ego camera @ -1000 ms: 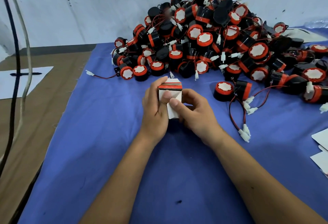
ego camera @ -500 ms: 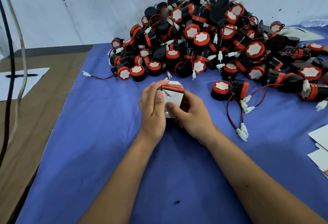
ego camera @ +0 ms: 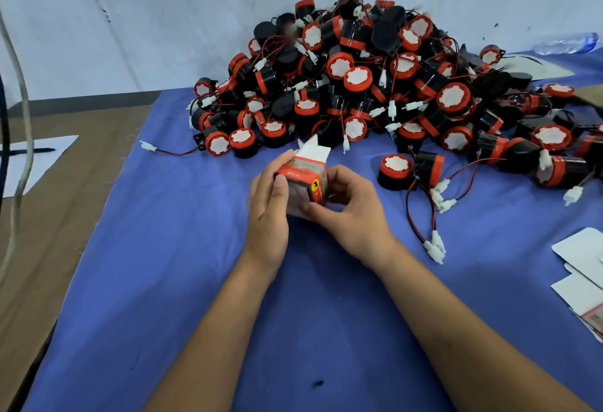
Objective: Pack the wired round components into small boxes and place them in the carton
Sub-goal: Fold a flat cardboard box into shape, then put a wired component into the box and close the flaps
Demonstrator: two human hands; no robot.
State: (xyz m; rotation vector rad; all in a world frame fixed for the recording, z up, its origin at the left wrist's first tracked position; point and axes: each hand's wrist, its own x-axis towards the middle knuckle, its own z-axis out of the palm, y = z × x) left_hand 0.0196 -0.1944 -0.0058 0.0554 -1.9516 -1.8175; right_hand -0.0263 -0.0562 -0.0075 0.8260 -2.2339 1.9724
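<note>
Head view: left hand (ego camera: 267, 206) and right hand (ego camera: 350, 212) grip small box (ego camera: 305, 179), its red label unreadable.

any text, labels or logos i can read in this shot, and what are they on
Nothing can be quoted with confidence.
small box, held in the left hand and right hand: white lettering on its red band, too blurred to read.
Same box: a yellow round logo with a dark figure, no legible words.
flat box blanks at the right edge: red print, too small to read.
pile of round components: no text visible.

print on the small box (ego camera: 305, 179) illegible
</note>
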